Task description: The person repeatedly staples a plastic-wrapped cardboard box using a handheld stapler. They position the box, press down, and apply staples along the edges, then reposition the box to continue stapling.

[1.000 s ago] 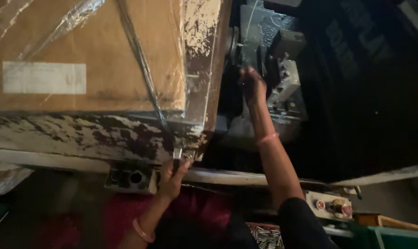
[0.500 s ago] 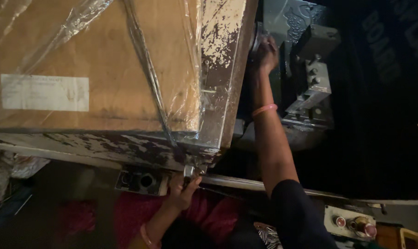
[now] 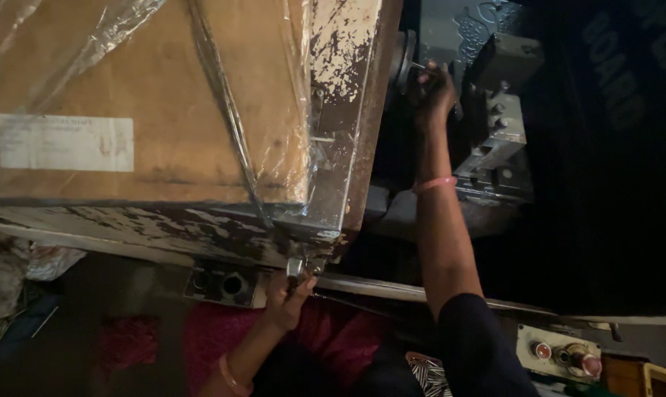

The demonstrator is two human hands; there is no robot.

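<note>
My right hand (image 3: 434, 87) grips a wheel (image 3: 405, 59) at one o'clock; my left hand (image 3: 289, 298) pinches a small metal piece (image 3: 296, 266) under the table (image 3: 348, 110) corner.

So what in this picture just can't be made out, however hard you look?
- Head view: what the right hand grips on the grey machine; the fingers cover it and the light is dim.
- The small metal part at the left hand: too small and shadowed to name.
- The plastic-wrapped board: cut off by the top and left edges.
- The dark area right of the machine: too dark.
</note>
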